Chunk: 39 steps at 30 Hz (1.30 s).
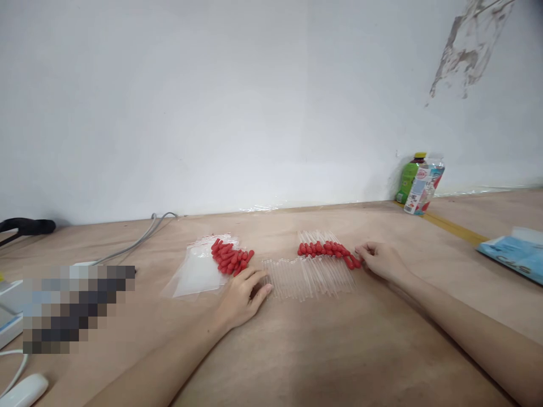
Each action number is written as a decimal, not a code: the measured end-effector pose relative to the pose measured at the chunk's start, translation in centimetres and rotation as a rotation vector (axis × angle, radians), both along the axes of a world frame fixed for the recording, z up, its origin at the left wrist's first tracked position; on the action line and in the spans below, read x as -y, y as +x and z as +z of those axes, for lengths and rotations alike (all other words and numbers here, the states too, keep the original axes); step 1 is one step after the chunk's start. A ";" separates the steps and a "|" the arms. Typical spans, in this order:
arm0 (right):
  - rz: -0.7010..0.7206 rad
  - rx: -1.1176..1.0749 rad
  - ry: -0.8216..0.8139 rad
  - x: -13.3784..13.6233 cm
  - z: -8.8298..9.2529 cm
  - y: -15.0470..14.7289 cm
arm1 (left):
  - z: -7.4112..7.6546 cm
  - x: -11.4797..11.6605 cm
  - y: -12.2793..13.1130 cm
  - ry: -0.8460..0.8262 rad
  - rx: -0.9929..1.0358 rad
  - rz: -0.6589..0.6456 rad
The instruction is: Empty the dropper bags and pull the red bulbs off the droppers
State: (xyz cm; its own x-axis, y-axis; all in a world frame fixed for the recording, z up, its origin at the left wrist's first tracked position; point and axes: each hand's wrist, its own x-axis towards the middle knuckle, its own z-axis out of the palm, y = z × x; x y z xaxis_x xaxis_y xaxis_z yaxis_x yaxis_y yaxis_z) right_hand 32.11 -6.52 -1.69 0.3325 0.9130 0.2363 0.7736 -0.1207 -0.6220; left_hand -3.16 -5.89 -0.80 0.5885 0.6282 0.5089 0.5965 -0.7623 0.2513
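Thin clear glass tubes [292, 280] lie side by side in a row on the wooden table. At the left end of that row my left hand [244, 294] rests low, thumb and forefinger apart, the tips beside the outermost tubes. Behind the row is a second group of clear tubes [316, 236] with red rubber bulbs [324, 249] on their near ends, like droppers. My right hand [377, 259] is at the right end of these bulbs, fingers curled and tips close together. Whether anything is between them cannot be made out. Loose red bulbs [229, 257] form a pile left of the tubes.
Clear plastic zip bags [197, 268] lie partly under the loose bulbs. Two bottles, one green [408, 181] and one printed [424, 186], stand by the wall. A blue packet [513, 257] is at right. A cable [139, 240], a blurred patch and a white mouse [27, 391] are at left.
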 end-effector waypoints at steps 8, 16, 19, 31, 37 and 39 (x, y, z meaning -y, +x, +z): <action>-0.021 -0.007 0.071 -0.2 0.3 -0.7 | -0.1 -0.2 0.1 0.062 0.036 -0.018; 0.282 0.362 0.259 -1.4 2.1 -3.1 | -0.1 -0.1 0.2 0.055 0.029 -0.020; 0.245 0.446 0.203 -1.9 2.3 -3.5 | -0.1 -0.1 0.1 0.045 0.029 -0.015; 0.028 0.030 0.420 -2.6 2.6 -4.4 | -0.1 0.0 0.2 0.057 0.030 -0.019; 0.388 0.028 0.560 1.4 2.0 -6.6 | 0.2 0.1 0.4 0.239 0.022 -0.016; 0.496 0.155 0.589 3.2 1.5 -7.8 | 0.4 0.3 0.7 0.320 0.004 -0.033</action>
